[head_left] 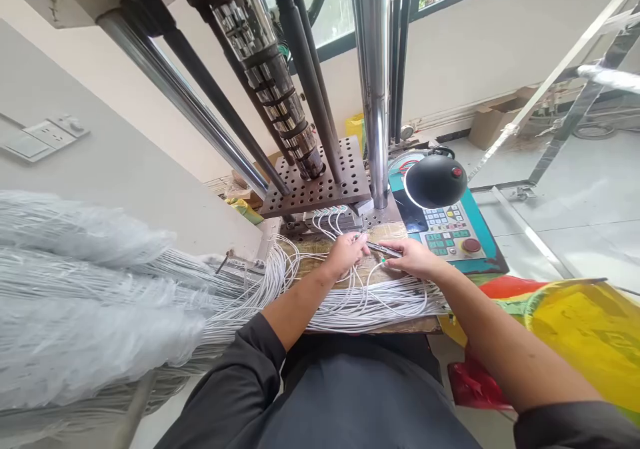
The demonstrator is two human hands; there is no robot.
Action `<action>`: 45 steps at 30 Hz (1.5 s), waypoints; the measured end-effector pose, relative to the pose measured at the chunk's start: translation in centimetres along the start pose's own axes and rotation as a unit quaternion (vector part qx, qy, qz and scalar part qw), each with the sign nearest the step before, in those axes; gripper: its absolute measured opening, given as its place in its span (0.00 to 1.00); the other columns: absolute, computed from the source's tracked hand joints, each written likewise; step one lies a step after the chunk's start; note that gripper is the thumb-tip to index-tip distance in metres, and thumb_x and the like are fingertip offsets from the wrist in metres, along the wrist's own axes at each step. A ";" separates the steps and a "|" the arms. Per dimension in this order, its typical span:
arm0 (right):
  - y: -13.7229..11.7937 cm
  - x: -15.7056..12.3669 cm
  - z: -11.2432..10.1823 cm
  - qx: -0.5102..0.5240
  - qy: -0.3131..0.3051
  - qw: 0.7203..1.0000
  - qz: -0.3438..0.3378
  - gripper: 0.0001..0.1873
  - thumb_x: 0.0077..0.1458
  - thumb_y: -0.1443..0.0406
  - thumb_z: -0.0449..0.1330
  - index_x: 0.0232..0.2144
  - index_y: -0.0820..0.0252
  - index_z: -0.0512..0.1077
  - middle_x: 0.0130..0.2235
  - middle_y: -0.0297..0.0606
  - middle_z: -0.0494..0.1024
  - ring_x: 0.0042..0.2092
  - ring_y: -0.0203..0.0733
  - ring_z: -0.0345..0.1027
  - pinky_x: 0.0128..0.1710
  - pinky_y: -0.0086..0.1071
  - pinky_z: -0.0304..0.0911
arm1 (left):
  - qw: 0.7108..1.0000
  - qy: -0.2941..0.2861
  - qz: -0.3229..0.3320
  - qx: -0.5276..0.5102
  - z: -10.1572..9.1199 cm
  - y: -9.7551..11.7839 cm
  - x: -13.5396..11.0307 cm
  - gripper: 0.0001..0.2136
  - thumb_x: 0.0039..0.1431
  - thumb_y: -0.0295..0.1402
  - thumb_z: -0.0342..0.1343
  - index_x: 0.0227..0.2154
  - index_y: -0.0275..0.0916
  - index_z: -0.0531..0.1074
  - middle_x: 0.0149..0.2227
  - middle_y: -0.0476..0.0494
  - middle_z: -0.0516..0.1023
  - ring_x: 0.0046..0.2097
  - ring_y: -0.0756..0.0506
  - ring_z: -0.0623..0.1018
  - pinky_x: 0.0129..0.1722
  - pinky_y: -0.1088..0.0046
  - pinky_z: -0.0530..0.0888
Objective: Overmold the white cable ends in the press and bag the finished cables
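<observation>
A narrow dark metal bar (383,249) spans the gap between my hands over the bench. Its left end is in the closed fingers of my left hand (346,254). My right hand (413,259) pinches the other end between thumb and fingers. Just under the bar, by my right fingertips, a small green piece (383,260) sits at the end of a white cable. Many white cables (360,309) lie bundled along the bench edge before me. Behind my hands, several cables run into a metal mould (325,221) below the press's perforated plate (350,169).
Polished press columns (371,89) rise above the bench. A black lamp (434,179) hangs over a teal control panel (477,215) with a red button. Plastic-wrapped cable bundles (90,289) fill the left side. A yellow bag-lined container (585,335) stands at right.
</observation>
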State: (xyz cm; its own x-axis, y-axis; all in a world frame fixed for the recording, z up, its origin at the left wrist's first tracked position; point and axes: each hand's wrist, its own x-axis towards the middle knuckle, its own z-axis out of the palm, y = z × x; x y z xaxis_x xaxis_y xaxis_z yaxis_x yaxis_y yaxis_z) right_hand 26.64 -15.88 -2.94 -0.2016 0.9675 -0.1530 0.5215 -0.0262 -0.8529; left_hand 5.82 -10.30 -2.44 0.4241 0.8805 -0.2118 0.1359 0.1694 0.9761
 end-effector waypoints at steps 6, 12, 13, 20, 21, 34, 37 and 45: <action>0.5 0.1 0.1 0.020 -0.003 1.000 -0.006 0.29 0.47 0.64 0.65 0.54 0.54 0.77 0.49 0.33 0.83 0.49 0.46 0.76 0.50 0.32 0.69 | 0.981 0.024 0.052 0.187 0.0 -0.2 -0.5 0.19 0.64 0.47 0.50 0.26 0.37 0.71 0.17 0.54 0.65 0.21 0.52 0.63 0.26 0.75 0.61; 1.3 0.4 0.4 0.044 -0.001 0.999 -0.020 0.29 0.47 0.64 0.65 0.55 0.56 0.76 0.50 0.34 0.82 0.52 0.48 0.76 0.56 0.35 0.68 | 0.936 -0.053 0.109 0.332 -0.4 -1.9 -1.7 0.15 0.62 0.42 0.53 0.26 0.37 0.74 0.25 0.51 0.72 0.30 0.50 0.68 0.32 0.74 0.63; 1.3 0.4 0.3 0.041 -0.002 0.999 -0.021 0.29 0.47 0.63 0.66 0.55 0.56 0.76 0.50 0.35 0.82 0.51 0.48 0.76 0.56 0.36 0.68 | 0.935 -0.062 0.107 0.333 -0.5 -2.1 -1.8 0.14 0.62 0.42 0.53 0.27 0.37 0.75 0.26 0.51 0.73 0.31 0.50 0.69 0.33 0.74 0.63; 1.6 0.4 0.5 0.049 0.005 0.999 -0.013 0.31 0.47 0.63 0.66 0.57 0.57 0.75 0.52 0.37 0.81 0.52 0.50 0.76 0.56 0.38 0.69 | 0.953 -0.071 0.081 0.284 -1.0 -2.3 -1.4 0.15 0.60 0.42 0.54 0.28 0.35 0.76 0.26 0.51 0.71 0.30 0.50 0.67 0.32 0.74 0.63; 1.6 0.5 0.5 0.055 0.002 0.998 -0.013 0.31 0.48 0.63 0.66 0.57 0.57 0.75 0.51 0.36 0.82 0.51 0.50 0.76 0.56 0.38 0.69 | 0.953 -0.073 0.078 0.283 -1.0 -2.3 -1.4 0.15 0.60 0.43 0.54 0.28 0.35 0.76 0.25 0.51 0.70 0.30 0.50 0.67 0.32 0.74 0.62; 0.7 0.2 -0.3 0.056 -0.017 0.998 -0.024 0.28 0.49 0.62 0.65 0.54 0.56 0.77 0.52 0.36 0.81 0.53 0.51 0.75 0.54 0.37 0.69 | 0.953 -0.049 0.074 0.289 -0.4 -2.5 -1.2 0.17 0.61 0.43 0.53 0.25 0.36 0.74 0.24 0.51 0.70 0.29 0.50 0.66 0.32 0.74 0.63; 0.8 0.3 -0.3 0.055 -0.011 0.998 -0.020 0.28 0.48 0.62 0.66 0.54 0.57 0.77 0.52 0.36 0.81 0.53 0.51 0.75 0.54 0.37 0.70 | 0.952 -0.022 0.078 0.296 -0.2 -3.0 -1.4 0.17 0.62 0.43 0.52 0.26 0.36 0.75 0.24 0.51 0.69 0.29 0.50 0.65 0.32 0.74 0.62; 1.2 0.5 -0.4 0.073 -0.024 0.996 -0.042 0.27 0.48 0.60 0.66 0.52 0.55 0.78 0.47 0.35 0.83 0.49 0.51 0.76 0.52 0.39 0.70 | 0.947 0.030 0.082 0.308 0.3 -3.6 -1.9 0.19 0.63 0.46 0.51 0.24 0.37 0.71 0.21 0.54 0.62 0.27 0.51 0.61 0.29 0.74 0.58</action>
State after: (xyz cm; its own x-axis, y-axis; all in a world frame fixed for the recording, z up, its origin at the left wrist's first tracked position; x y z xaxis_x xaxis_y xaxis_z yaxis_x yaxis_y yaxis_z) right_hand 27.46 -15.35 -3.86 -0.2816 0.9545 -0.0982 0.3754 0.0154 -0.9267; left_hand 4.75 -12.72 -5.60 0.4363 0.8990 -0.0382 0.5772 -0.2471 0.7783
